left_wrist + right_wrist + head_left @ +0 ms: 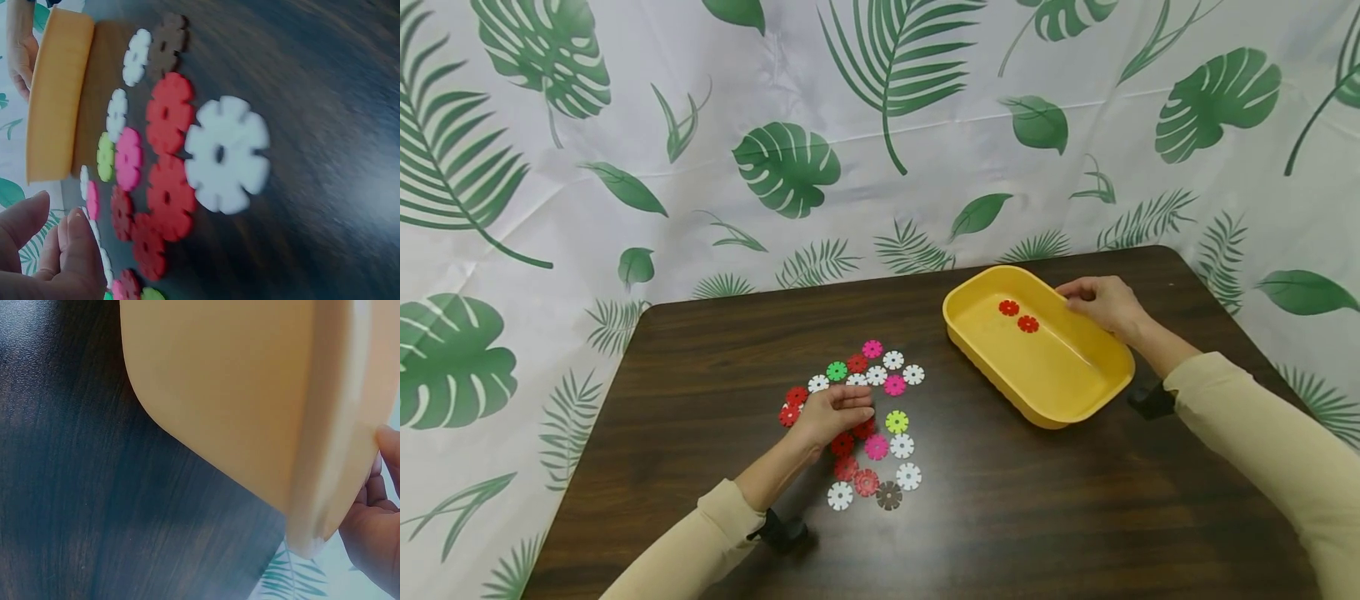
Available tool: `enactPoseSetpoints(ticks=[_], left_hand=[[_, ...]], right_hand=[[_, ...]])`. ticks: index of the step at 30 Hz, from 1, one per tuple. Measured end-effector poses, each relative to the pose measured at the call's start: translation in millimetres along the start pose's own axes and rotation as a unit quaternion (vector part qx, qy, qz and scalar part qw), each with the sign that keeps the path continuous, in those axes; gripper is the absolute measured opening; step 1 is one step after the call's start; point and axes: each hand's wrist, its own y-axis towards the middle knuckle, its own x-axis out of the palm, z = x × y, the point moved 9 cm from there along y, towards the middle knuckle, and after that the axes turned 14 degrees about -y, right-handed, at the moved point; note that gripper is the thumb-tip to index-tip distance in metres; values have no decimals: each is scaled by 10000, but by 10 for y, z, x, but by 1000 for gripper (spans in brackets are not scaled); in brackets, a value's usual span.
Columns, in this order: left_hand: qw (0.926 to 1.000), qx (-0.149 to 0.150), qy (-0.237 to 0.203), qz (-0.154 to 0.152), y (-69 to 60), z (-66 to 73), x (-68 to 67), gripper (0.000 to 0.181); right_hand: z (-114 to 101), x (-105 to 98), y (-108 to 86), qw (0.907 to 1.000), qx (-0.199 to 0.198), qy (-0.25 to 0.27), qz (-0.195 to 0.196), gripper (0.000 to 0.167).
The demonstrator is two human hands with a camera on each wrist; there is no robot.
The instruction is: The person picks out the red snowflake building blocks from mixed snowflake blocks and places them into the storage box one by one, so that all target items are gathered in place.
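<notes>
My right hand (1103, 304) pinches the far right rim of a yellow plastic tub (1037, 367), thumb on the inside. Two red notched discs (1027, 324) lie on the tub's floor. In the right wrist view, the tub's outer wall (219, 394) fills much of the picture. Over a spread of notched plastic discs, my left hand (831, 414) hovers with thumb and fingers apart and nothing visible between them. The discs around it are mostly red and white, among them a yellow-green disc (897, 422), a pink disc (876, 447) and a brown disc (889, 496). The hand hides some discs.
Everything stands on a dark wood-grain table (1000, 517). The discs are left of the tub, some overlapping. Behind the table hangs a white cloth (700, 217) with green leaf prints. A black strap with a camera (782, 533) sits on the left wrist.
</notes>
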Motion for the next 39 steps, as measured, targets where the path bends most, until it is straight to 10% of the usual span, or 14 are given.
enactPoseSetpoints(ticks=[19, 39], left_hand=[[9942, 482, 948, -144, -55, -27, -83, 40], [9556, 1479, 2547, 64, -113, 48, -42, 34]], right_hand=[[10, 5, 11, 10000, 2, -24, -36, 35], [-5, 4, -1, 9999, -89, -87, 16, 32]])
